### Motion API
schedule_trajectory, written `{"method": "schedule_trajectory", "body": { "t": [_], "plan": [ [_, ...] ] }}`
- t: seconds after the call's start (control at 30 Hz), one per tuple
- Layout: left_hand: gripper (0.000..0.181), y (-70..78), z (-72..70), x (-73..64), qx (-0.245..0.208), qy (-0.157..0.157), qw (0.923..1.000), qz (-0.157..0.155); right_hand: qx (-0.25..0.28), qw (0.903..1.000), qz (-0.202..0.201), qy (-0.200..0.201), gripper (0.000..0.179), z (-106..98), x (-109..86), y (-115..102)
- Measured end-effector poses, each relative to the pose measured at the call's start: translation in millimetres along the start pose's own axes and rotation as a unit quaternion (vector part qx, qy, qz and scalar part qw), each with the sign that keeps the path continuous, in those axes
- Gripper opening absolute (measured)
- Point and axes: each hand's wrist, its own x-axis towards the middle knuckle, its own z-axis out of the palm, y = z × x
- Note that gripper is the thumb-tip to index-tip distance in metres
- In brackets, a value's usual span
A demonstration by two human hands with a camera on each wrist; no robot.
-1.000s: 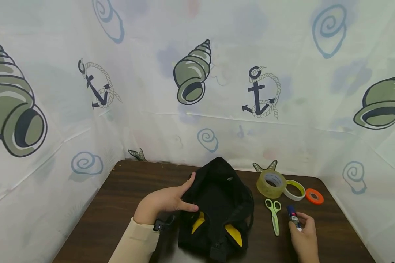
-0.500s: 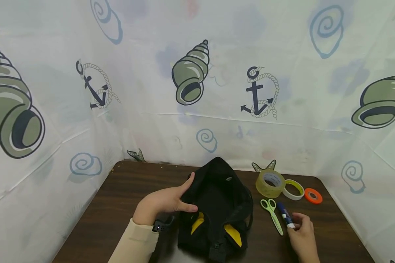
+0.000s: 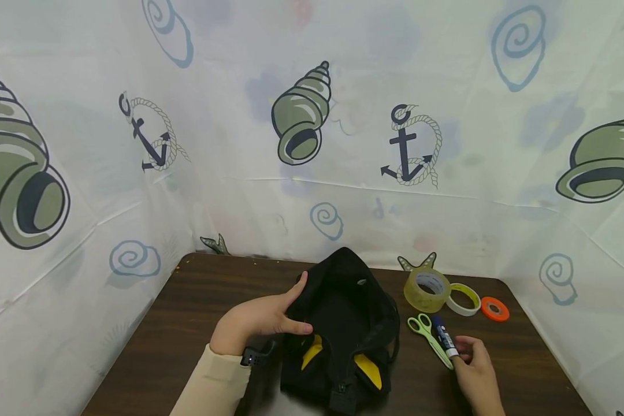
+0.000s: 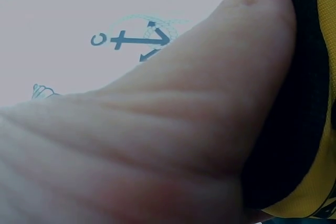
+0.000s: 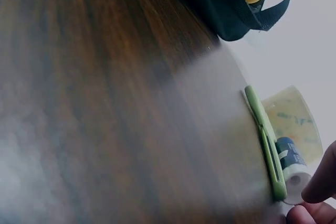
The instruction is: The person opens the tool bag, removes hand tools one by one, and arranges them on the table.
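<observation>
A black bag (image 3: pixel 338 323) with yellow patches sits with its mouth open toward me. My left hand (image 3: pixel 262 315) grips the bag's left rim, its thumb on the front edge. The left wrist view is mostly filled by the hand (image 4: pixel 157 135), beside black and yellow fabric (image 4: pixel 310 103). At the right, my right hand (image 3: pixel 473 370) has thumb and fingertips at the white end of a blue glue stick (image 3: pixel 444 337), pinching it. Pale green scissors (image 3: pixel 430 340) lie alongside; in the right wrist view the scissors (image 5: pixel 266 142) touch the glue stick (image 5: pixel 291 156).
Behind the scissors stand a roll of clear packing tape (image 3: pixel 421 297), a white tape roll (image 3: pixel 466 309) and an orange tape roll (image 3: pixel 494 310). The brown wood-grain table (image 3: pixel 187 341) meets a shell-and-anchor printed cloth (image 3: pixel 229 196) on the back and sides.
My right hand has shifted slightly left with the glue stick, which now lies against the scissors. The scissors have slid left and turned. The left hand and the bag stay put.
</observation>
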Motion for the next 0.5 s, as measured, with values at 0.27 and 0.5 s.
{"method": "schedule_trajectory", "body": {
  "t": [0.27,0.5],
  "plan": [
    [0.121,2.1,1.0,-0.2,0.001,0.001,1.0000,-0.004,-0.066,0.9958,-0.034,-0.054,0.047,-2.2,5.8,1.7],
    [0.122,0.2,1.7,1.8,0.011,-0.001,0.9999,-0.004,-0.083,0.9948,-0.029,-0.051,0.046,-2.8,5.5,3.6]
  ]
}}
